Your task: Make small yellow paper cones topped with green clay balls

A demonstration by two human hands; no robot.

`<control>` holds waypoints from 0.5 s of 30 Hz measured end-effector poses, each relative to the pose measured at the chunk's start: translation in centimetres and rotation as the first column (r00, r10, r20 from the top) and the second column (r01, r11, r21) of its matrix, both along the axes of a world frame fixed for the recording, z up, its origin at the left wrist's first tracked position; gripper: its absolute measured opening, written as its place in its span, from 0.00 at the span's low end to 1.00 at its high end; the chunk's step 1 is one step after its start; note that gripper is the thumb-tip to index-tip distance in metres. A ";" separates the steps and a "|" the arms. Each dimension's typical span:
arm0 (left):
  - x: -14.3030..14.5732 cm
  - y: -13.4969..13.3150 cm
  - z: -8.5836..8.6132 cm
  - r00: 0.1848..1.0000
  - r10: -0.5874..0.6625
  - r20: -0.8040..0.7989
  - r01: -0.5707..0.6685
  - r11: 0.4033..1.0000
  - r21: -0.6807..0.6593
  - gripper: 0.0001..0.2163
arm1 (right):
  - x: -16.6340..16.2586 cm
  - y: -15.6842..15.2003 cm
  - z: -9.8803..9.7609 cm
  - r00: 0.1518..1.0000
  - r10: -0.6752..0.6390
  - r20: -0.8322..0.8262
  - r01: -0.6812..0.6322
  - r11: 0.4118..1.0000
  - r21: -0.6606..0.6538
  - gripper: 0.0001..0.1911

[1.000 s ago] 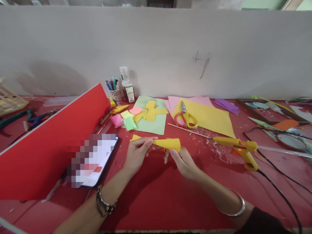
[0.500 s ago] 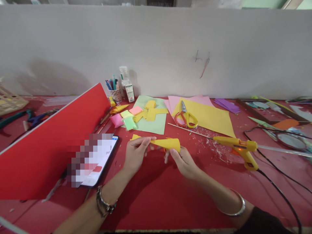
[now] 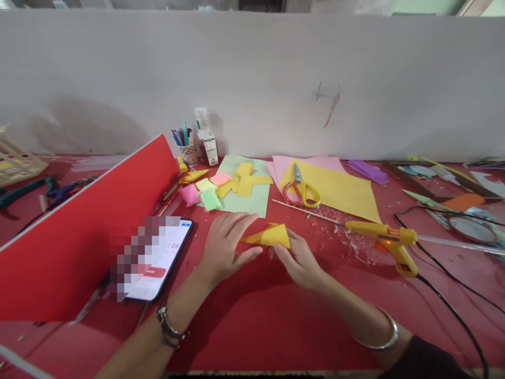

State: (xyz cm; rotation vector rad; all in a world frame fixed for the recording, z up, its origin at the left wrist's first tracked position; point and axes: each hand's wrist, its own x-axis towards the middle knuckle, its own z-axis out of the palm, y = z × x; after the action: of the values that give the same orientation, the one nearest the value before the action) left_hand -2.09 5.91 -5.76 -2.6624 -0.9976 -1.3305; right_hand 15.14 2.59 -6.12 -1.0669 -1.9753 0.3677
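A yellow paper cone (image 3: 272, 236) lies sideways above the red table, its narrow tip toward the left. My right hand (image 3: 300, 261) grips its wide end, thumb on the near side and fingers mostly hidden behind. My left hand (image 3: 223, 245) is open at the narrow end, thumb and fingers spread around the tip; whether it touches the paper I cannot tell. Behind the cone are scissors (image 3: 297, 173) with one red and one yellow handle, resting on a yellow sheet (image 3: 343, 195). Yellow paper strips (image 3: 245, 185) lie on a pale green sheet (image 3: 258, 208).
A yellow glue gun (image 3: 381, 234) with its cord lies at right. A phone (image 3: 165, 263) and a standing red board (image 3: 90, 226) are at left. Small coloured packets (image 3: 210, 200), a pen cup (image 3: 187, 155) and a bottle (image 3: 208, 145) stand farther back, before a white wall panel.
My left hand has let go of the cone's narrow end and spread its fingers. The cone now looks shorter, its tip pointed. My right hand keeps hold of the wide end.
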 end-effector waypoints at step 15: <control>0.2 0.6 -0.5 0.945 -0.157 -0.286 0.176 0.984 0.042 0.19 | 0.0 0.5 0.6 0.875 -0.006 0.485 -0.209 0.898 0.387 0.21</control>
State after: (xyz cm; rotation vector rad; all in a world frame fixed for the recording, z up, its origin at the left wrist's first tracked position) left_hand -1.86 6.47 -6.30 -2.8295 -0.6967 -0.9439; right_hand 15.13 3.05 -5.56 -0.8085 -2.4049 -0.3092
